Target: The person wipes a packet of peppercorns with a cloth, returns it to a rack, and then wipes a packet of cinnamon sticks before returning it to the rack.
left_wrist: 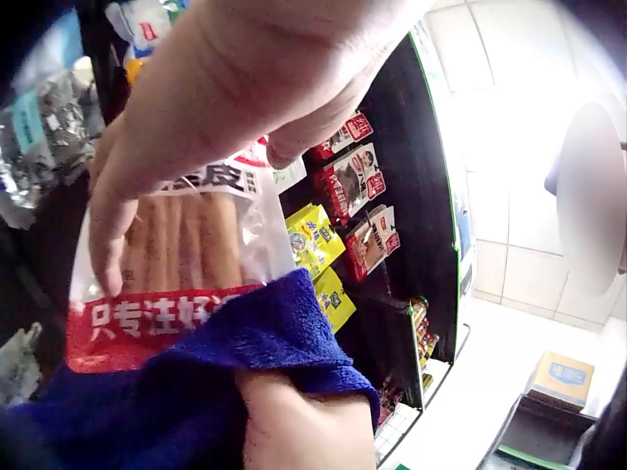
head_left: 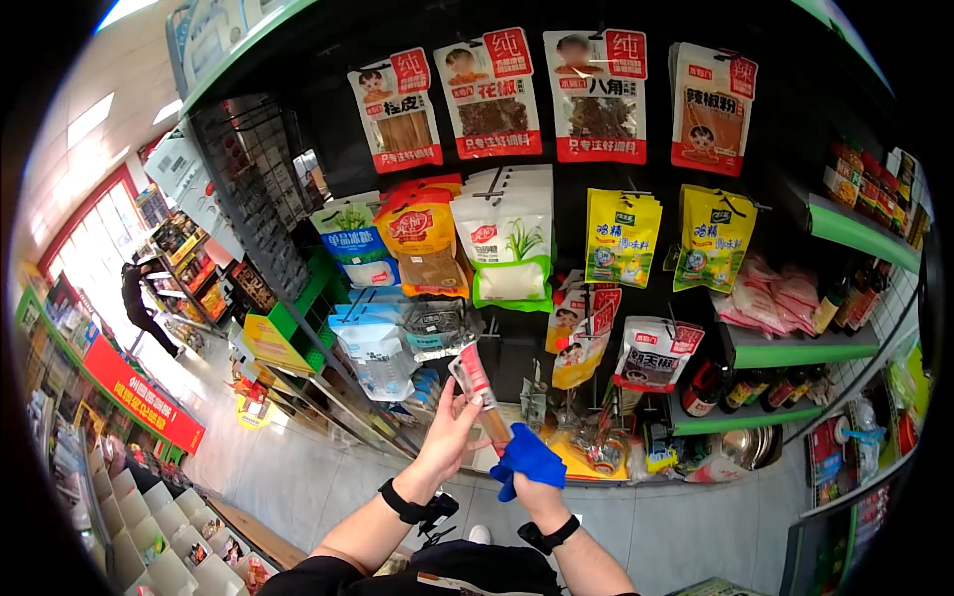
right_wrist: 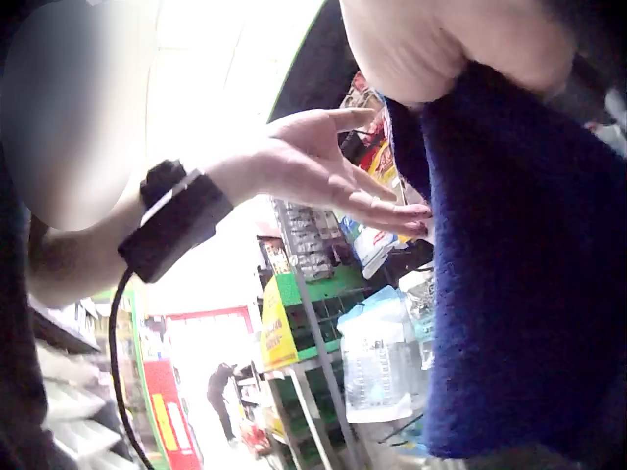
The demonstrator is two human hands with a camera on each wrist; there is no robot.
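A clear-windowed packet of cinnamon bark [left_wrist: 186, 240] with red and white printing is held up before the display. My right hand [head_left: 537, 492] grips its lower end through a blue cloth [head_left: 529, 459]; the cloth covers most of the fingers. In the left wrist view, the cloth [left_wrist: 235, 357] overlaps the packet's bottom corner. My left hand [head_left: 449, 437] is at the packet's upper part, fingers extended and touching its front near one side. From the right wrist view, the left hand [right_wrist: 313, 166] shows straight fingers and a thumb standing apart.
Spice packets [head_left: 601, 99] hang in a row on the black display, above sugar bags [head_left: 507, 238] and yellow seasoning packets [head_left: 621, 238]. Bottles stand on green-edged shelves [head_left: 805, 353] at right. White bins [head_left: 164, 541] are at lower left. A person [head_left: 144, 303] stands farther back.
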